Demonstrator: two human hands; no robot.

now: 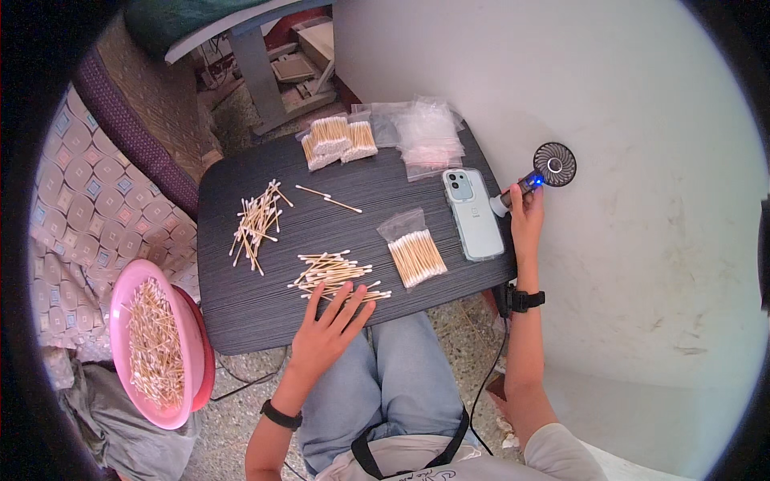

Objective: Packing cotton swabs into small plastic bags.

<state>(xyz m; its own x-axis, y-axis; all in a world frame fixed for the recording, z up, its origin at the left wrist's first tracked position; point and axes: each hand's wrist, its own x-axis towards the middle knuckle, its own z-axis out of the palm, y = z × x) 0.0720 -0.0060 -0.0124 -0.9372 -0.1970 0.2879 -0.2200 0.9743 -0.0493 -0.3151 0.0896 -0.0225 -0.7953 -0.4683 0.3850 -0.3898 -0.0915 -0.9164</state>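
So the left hand [322,341] is palm down at the near edge of the worktop [241,325], fingers fanned pretty wide, with the fingertips over the near side of the near pile [329,268] of cotton swabs. Most of that pile sits just past the fingertips, with a few swabs sticking out right of them. Can't tell if any are actually pinched.

Right hand [526,216] is out at the right side, fingers closed around the handle of a little fan [554,164] with a blue light on. The fan head is above the fingers, beyond the worktop's right edge.

Counts, best I can do: two loose piles on the worktop, the near one and the left pile [258,220], both too tangled to count. Two stray swabs [343,203] lie just right of the left pile. One filled bag [417,258] is to the right of the near pile. At the back there's a clump of packed bags [330,136], at least three, overlapping, next to one stack of clear bags [431,132], no clue how many. One phone [473,224], back side up, between the filled bag and the right hand. One pink bowl [191,345] full of swabs, off the worktop's left side.
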